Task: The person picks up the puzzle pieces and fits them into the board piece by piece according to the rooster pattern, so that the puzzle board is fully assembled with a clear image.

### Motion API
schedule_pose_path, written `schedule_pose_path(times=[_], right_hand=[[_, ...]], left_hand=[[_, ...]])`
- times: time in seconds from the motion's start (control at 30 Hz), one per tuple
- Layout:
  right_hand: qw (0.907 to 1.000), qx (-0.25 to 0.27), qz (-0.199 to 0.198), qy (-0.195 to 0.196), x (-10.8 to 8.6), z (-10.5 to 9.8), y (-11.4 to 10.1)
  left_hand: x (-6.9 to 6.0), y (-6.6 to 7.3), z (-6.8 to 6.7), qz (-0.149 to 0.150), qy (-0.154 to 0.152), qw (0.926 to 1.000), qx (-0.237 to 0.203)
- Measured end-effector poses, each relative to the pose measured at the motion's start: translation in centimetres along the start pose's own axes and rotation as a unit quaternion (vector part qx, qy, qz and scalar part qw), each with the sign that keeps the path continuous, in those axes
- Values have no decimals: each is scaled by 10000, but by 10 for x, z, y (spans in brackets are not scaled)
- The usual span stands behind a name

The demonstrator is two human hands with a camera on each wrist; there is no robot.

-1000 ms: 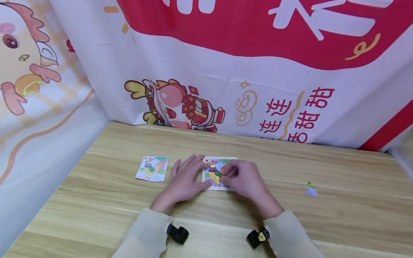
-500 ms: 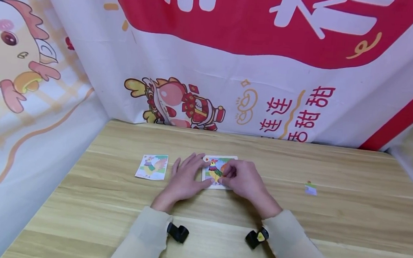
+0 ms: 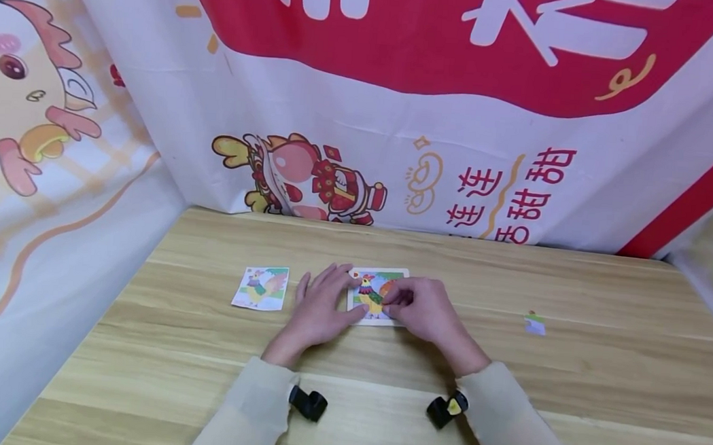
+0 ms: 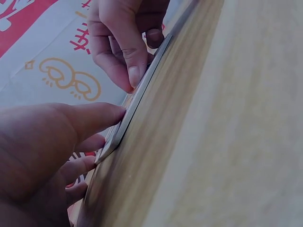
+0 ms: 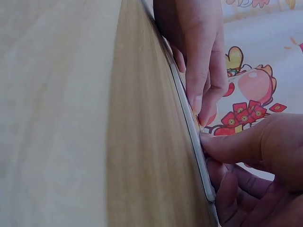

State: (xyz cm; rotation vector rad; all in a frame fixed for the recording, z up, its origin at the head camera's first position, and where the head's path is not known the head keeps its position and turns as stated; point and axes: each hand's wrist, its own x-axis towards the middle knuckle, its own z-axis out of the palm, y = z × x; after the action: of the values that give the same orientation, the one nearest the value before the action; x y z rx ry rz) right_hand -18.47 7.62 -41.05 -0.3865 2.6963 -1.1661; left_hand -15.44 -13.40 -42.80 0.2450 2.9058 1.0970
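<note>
A square jigsaw puzzle [image 3: 369,295] with a colourful rooster lies in a white-bordered tray [image 3: 377,322] on the table. My left hand [image 3: 322,303] rests along its left side, thumb and forefinger touching the picture. In the left wrist view, that thumb lies on the tray's face while other fingers are at its edge. My right hand [image 3: 421,308] covers the puzzle's right part. Its thumb and forefinger pinch a puzzle piece low against the board, mostly hidden by the fingers. Both hands' fingertips show close together in the right wrist view.
A paler rooster picture card [image 3: 260,288] lies left of my left hand. To the right, apart from the tray, sits a small loose puzzle piece or pieces [image 3: 535,324]; which, I cannot tell. A printed cloth [image 3: 339,106] hangs behind the table's back edge.
The view shifts slightly. Both hands stay at the puzzle almost unmoved, with only a slight shift of the right fingertips; the card and the loose piece lie where they were.
</note>
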Motion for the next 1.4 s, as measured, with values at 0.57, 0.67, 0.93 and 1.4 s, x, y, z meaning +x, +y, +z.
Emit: schedule_pose_path(times=[0.57, 0.67, 0.93, 1.4], right_hand=[[9992, -325, -233, 67, 1, -4, 1], [9993, -283, -261, 37, 1, -4, 1], [9995, 301, 18, 61, -7, -16, 14], [9927, 377, 1002, 554, -57, -106, 89]], left_hand=[[3, 3, 1, -118, 5, 9999, -37], [2, 3, 1, -122, -8, 9999, -49], [2, 2, 3, -118, 35, 9999, -27], [2, 0, 2, -143, 28, 9999, -3]])
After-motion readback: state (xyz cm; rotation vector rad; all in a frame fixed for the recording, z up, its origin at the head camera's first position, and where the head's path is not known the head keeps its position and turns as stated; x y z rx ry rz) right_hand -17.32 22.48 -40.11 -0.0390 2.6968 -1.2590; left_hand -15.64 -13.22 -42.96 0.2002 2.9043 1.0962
